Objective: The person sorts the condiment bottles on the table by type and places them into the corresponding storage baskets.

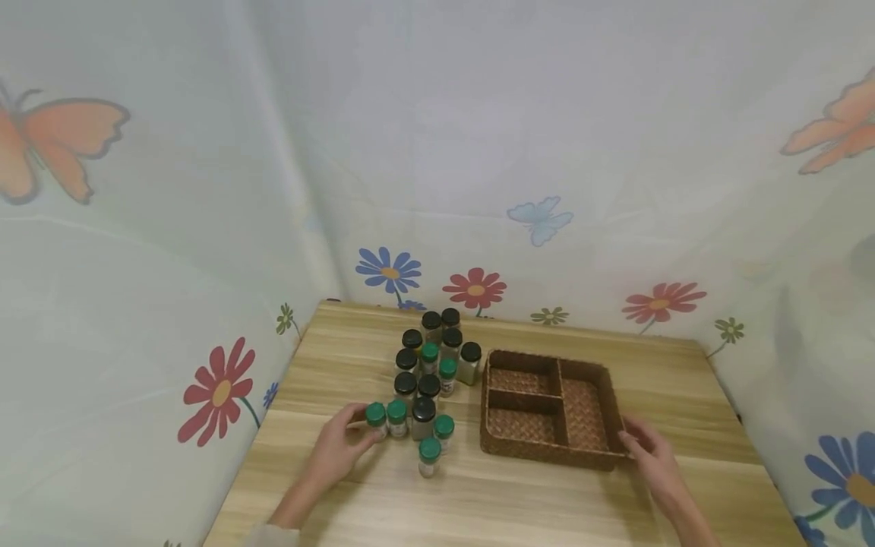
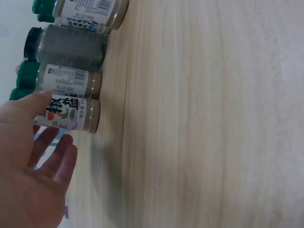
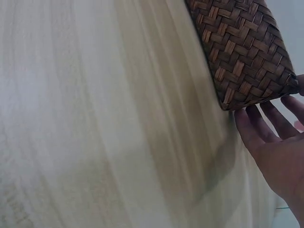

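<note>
In the head view, my left hand [image 1: 333, 450] is at the leftmost green-capped spice jar [image 1: 375, 416], thumb in front and index finger behind. The left wrist view has the thumb against this upright jar's printed label [image 2: 71, 114], the other fingers loosely bent beside it. A second green-capped jar [image 1: 397, 419] stands close alongside. On the right, my right hand [image 1: 654, 458] holds the near right corner of a brown woven basket [image 1: 547, 456] with three compartments. Its thumb lies at the rim, while the fingers touch the outer woven wall [image 3: 249, 54] in the right wrist view.
Several black-capped jars [image 1: 406, 359] and more green-capped ones [image 1: 447, 369] stand grouped left of the basket. Two green-capped jars, one in front [image 1: 429, 451], stand nearest the front. The wooden table [image 1: 519, 505] meets a flower-printed cloth wall [image 1: 437, 251] at the back.
</note>
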Motion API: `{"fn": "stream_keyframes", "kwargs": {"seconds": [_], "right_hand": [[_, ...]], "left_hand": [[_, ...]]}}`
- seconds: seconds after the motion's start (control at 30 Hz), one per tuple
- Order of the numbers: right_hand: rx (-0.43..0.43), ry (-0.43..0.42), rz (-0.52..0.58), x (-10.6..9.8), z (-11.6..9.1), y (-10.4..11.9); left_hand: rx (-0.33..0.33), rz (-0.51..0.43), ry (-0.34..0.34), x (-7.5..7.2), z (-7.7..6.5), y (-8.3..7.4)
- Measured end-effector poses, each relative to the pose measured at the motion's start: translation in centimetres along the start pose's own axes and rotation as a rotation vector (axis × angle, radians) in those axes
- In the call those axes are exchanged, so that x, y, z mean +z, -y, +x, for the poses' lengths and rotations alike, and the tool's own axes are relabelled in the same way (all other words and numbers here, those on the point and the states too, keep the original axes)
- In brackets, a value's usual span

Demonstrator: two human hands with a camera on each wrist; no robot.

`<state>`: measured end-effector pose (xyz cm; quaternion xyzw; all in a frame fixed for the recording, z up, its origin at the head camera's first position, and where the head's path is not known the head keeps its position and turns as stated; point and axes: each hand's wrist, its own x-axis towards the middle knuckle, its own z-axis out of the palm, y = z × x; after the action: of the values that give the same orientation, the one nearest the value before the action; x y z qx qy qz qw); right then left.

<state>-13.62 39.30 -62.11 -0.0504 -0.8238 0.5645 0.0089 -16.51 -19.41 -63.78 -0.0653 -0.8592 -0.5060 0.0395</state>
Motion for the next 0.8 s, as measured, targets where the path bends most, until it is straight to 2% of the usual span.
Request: {"fn": "stream_keyframes", "kwargs": {"seconds": [0.2, 0.37, 0.63, 0.8], "right_hand": [[0.074, 0.042, 0.166, 0.5, 0.0, -0.4], [0.078, 0.043, 0.255, 0.4, 0.2, -1.0], [0.107, 0.029, 0.217, 0.3, 0.1, -1.1], [0.120, 0.030, 0.204, 0.3, -0.1, -1.2]], "left_hand": [[-0.015, -0.016, -0.023, 0.4, -0.2, 0.8], [-0.005, -0.031, -0.024, 0.8, -0.1, 1.0], [-0.025, -0.023, -0.018, 1.0, 0.2, 1.4], [-0.007, -0.040, -0.017, 1.1, 0.2, 1.5]]}}
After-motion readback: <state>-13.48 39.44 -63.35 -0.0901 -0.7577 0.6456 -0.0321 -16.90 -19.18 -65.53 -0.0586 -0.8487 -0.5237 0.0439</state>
